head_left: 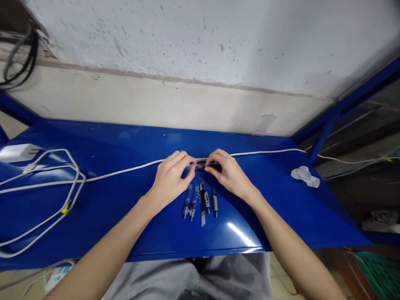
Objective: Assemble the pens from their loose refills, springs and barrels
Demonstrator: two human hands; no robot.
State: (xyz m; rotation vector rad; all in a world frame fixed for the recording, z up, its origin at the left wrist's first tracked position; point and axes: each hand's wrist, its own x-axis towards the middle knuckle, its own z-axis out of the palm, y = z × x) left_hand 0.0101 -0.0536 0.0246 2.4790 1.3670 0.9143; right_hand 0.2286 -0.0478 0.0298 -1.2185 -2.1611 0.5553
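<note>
My left hand [175, 174] and my right hand [227, 171] face each other over the blue shelf top. Both are closed, fingertips pinched on thin dark and clear pen parts [200, 164] lying crosswise between them. The fingers partly cover these parts, so I cannot tell how many there are or whether they are joined. Just below lie two clear pen barrels [194, 204], at least one dark ink refill [202, 206] with a yellowish and clear end, and two pen sections with grey grips [206, 201], side by side and pointing roughly toward me.
A white cable [131, 170] crosses the blue shelf [125, 233] behind my hands and loops at the left near a white plug adapter [19, 153]. Crumpled white tissue [305, 176] lies at the right. Behind stands a stained wall [187, 100]; a blue frame post rises at the right.
</note>
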